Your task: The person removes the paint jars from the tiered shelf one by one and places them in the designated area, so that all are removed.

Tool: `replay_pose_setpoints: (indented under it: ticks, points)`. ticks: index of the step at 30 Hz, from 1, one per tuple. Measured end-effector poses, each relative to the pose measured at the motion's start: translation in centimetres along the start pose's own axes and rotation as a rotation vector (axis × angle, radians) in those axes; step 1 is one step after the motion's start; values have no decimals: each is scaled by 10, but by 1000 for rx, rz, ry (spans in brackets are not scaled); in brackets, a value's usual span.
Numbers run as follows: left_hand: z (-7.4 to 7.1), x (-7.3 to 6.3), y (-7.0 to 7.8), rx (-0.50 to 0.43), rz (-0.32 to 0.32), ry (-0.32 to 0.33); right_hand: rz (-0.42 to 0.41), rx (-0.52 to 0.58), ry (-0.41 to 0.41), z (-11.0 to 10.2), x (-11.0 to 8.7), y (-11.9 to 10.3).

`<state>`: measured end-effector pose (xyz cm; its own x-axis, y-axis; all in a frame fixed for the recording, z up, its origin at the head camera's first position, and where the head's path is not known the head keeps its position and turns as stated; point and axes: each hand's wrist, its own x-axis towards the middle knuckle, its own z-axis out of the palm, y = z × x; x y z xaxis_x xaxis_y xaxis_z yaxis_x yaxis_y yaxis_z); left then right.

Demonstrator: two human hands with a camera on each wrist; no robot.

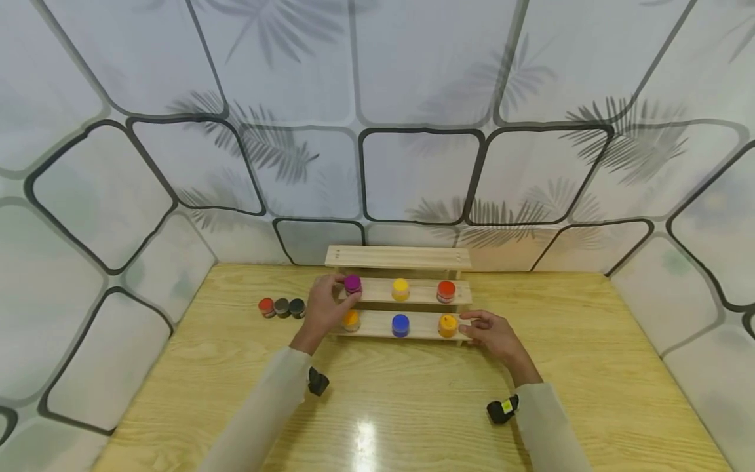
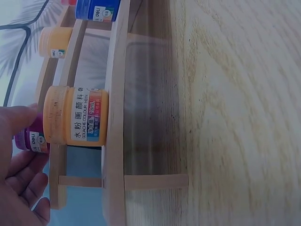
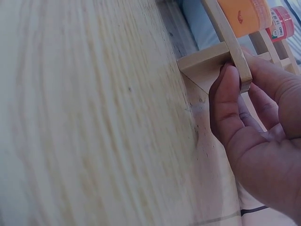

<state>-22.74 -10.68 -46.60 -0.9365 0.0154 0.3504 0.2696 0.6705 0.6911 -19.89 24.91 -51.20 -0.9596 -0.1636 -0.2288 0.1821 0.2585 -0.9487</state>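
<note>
A three-tier wooden rack (image 1: 398,256) stands at the back of the table, with small paint jars on its two lower tiers. At the left end of the middle tier, my left hand (image 1: 323,305) holds a purple paint jar (image 1: 352,284) between thumb and fingers. Just in front of that jar, on the lowest tier, sits a light orange paint jar (image 2: 80,115). My right hand (image 1: 494,335) pinches the right end of the lowest shelf board (image 3: 242,77), thumb below and fingers at the other side. Close by stands an orange jar (image 1: 447,326) with a marked lid.
The middle tier also bears a yellow jar (image 1: 400,289) and a red jar (image 1: 445,291); a blue jar (image 1: 400,325) is centred below. Left of the rack, a red-lidded jar (image 1: 267,307) and two dark jars (image 1: 297,308) stand on the table (image 1: 413,393). Patterned cloth (image 1: 419,174) hangs behind.
</note>
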Motion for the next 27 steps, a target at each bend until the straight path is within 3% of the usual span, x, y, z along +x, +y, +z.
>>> replay_pose_setpoints:
  ticks: [10, 27]
  points:
    - [1, 0, 0, 21, -41, 14, -4, -6, -11, 1, 1, -1]
    - [-6, 1, 7, 8, -26, 33, -6, 24, -14, 0, -1, 0]
